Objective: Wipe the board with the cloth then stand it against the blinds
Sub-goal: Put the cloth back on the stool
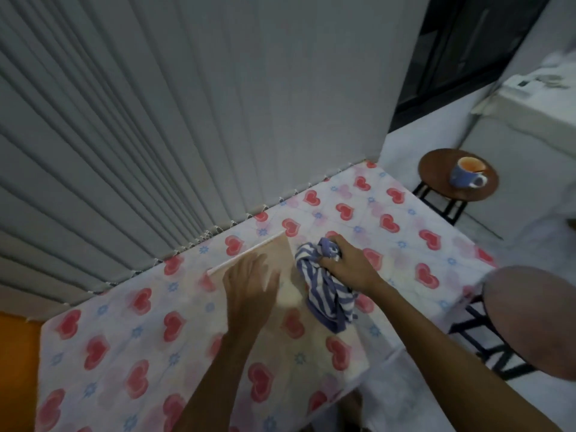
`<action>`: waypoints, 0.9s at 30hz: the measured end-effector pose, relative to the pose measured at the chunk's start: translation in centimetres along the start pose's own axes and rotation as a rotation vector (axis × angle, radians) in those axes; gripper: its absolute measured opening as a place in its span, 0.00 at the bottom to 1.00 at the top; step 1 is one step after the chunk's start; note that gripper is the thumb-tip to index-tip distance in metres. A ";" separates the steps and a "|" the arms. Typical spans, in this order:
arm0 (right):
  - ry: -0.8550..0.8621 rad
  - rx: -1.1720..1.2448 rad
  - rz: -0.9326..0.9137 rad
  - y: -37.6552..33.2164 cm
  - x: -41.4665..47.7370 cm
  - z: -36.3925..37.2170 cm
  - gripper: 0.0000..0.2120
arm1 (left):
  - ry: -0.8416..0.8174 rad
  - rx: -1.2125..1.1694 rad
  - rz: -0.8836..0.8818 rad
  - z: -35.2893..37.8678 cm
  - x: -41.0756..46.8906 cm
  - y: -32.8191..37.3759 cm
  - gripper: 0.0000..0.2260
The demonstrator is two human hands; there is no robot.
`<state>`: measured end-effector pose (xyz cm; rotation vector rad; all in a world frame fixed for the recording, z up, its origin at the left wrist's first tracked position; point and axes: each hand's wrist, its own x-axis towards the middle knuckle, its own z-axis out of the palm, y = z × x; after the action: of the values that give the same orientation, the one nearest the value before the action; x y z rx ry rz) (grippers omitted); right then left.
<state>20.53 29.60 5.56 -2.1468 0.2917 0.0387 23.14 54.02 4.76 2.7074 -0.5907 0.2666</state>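
A pale, see-through board [290, 294] lies flat on the heart-print tablecloth [118, 338], its far edge a white strip close to the blinds [187, 120]. My left hand [249, 285] rests flat on the board with fingers spread, blurred by motion. My right hand [346, 263] grips a bunched blue-and-white striped cloth [327, 294] at the board's right side; the cloth's loose end hangs over the board's right part.
The grey vertical blinds run along the table's far edge. A round stool [436, 169] at the right carries a blue cup [467, 173]. A second round stool [536, 319] stands near the table's right corner. An orange surface [15, 353] lies at the left.
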 end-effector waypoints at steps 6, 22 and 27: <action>0.136 -0.067 0.136 3.3 -4.5 -7.1 0.12 | -0.271 -0.416 0.065 3.8 0.7 8.8 0.29; 0.567 -0.186 0.508 20.5 -16.4 -30.7 0.11 | -0.679 -0.535 0.375 15.7 3.4 37.8 0.29; 0.469 -0.179 0.635 31.8 -15.3 -32.2 0.16 | -0.772 -0.446 0.353 20.6 3.1 43.5 0.31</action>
<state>-4.16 -10.92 -0.15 -2.1323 1.2742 -0.0789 9.32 8.10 -0.30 2.1850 -1.1696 -0.7725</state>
